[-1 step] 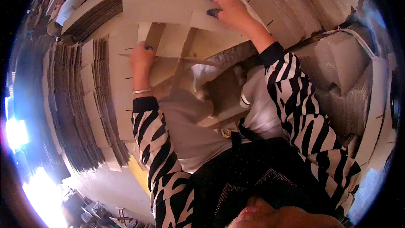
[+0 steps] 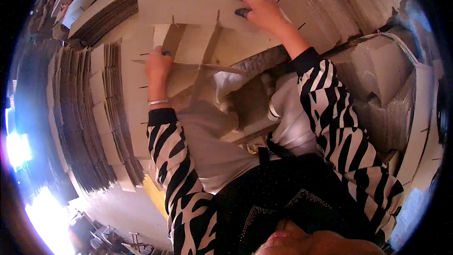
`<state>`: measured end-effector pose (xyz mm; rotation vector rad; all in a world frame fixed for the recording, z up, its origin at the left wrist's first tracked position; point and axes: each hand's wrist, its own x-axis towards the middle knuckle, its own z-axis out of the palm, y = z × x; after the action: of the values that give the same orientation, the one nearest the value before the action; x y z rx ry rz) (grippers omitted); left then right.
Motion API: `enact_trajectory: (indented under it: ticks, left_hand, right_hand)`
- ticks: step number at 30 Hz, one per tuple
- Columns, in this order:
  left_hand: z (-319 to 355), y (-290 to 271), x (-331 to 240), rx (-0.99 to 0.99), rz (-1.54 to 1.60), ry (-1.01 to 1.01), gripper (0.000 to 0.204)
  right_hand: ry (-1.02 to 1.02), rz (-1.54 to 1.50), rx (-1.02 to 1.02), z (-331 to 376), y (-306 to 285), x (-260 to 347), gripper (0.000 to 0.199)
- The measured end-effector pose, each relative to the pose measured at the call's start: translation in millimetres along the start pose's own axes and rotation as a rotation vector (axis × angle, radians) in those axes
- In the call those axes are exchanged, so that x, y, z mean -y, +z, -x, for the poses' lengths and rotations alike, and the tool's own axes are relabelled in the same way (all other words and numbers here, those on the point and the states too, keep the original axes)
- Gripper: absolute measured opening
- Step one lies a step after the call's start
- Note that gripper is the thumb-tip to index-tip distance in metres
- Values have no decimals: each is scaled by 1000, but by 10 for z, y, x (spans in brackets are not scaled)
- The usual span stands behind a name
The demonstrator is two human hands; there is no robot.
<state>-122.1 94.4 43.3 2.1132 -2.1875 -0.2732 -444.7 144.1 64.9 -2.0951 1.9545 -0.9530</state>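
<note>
Seemingly nothing has shifted since the earlier frame: both hands sit in the same spots on the same cardboard pieces.

The right hand (image 2: 264, 12) reaches far forward and is closed on the upper right end of a long slotted cardboard strip (image 2: 188, 10), fingers curled over its far edge and thumb on its face. That strip lies crosswise, level, near the far edge of the pile of flat cardboard sheets (image 2: 325, 0) beneath it. The left hand (image 2: 158, 66) is nearer the body and grips a second cardboard strip (image 2: 207, 67), which runs to the right from the fist, below and well apart from the first. Several upright strips (image 2: 200, 42) cross between the two, fitted into their slots like a divider grid.

On the left, a stack of cardboard pieces (image 2: 85, 123) stands on edge, packed tight. Another bundle (image 2: 108, 9) lies at the far left corner. Both sleeves (image 2: 330, 113) are black-and-white zebra striped. No container is visible, only stacked cardboard.
</note>
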Motion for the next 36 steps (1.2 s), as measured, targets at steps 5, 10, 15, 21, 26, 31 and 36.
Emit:
enact_trajectory:
  ticks: [5, 10, 15, 21, 26, 31, 36]
  left_hand:
    - [-64, 6, 28, 24, -36, -6, 27]
    - [-61, 21, -55, 36, -44, 14, 26]
    - [-60, 29, 70, -13, -33, 22, 28]
    - [-33, 27, -83, -22, -42, 19, 27]
    - [-57, 10, -26, -5, -49, 17, 27]
    - [12, 47, -61, -43, -155, -47, 23]
    - [3, 66, -461, -584, -443, 260, 29]
  right_hand:
    - [-223, 114, 61, 36, 92, -38, 29]
    - [-226, 92, 58, 152, 248, -35, 35]
    - [-175, 94, 249, 160, 72, 206, 36]
    - [-172, 239, 383, 182, 135, 261, 36]
    - [-80, 264, 482, 186, 103, 351, 35]
    - [-28, 251, 456, 357, 34, 398, 40]
    - [-22, 237, 445, 354, -134, 266, 44]
